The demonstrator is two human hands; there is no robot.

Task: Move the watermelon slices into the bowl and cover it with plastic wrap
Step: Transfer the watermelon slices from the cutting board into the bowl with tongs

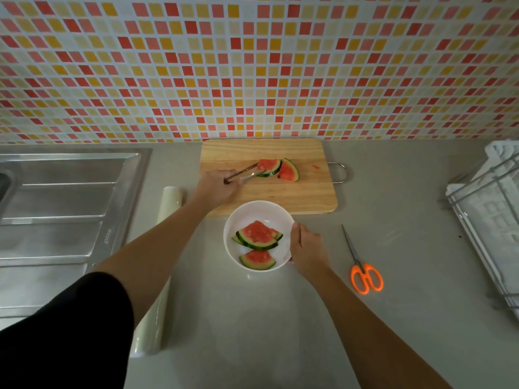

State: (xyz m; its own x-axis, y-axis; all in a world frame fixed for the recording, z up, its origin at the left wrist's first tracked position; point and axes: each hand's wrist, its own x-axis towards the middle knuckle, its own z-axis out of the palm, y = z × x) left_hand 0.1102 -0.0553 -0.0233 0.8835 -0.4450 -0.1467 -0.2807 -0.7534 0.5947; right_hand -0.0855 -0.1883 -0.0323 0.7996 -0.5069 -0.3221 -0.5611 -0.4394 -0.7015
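A white bowl (247, 213) stands on the grey counter just in front of a wooden cutting board (303, 192). Inside it lie watermelon slices (257, 234), the nearest one (257, 259) by the front rim. Two more slices remain on the board, one (269, 165) between the tips of metal tongs (243, 174) and another (289, 171) beside it to the right. My left hand (216, 185) is shut on the tongs. My right hand (307, 249) grips the bowl's right rim. A roll of plastic wrap (164, 217) lies left of the bowl, partly hidden by my left arm.
Orange-handled scissors (363, 269) lie on the counter right of the bowl. A steel sink with drainboard (64, 209) fills the left side. A wire dish rack (488, 220) with white cloth stands at the right edge. A tiled wall rises behind the board.
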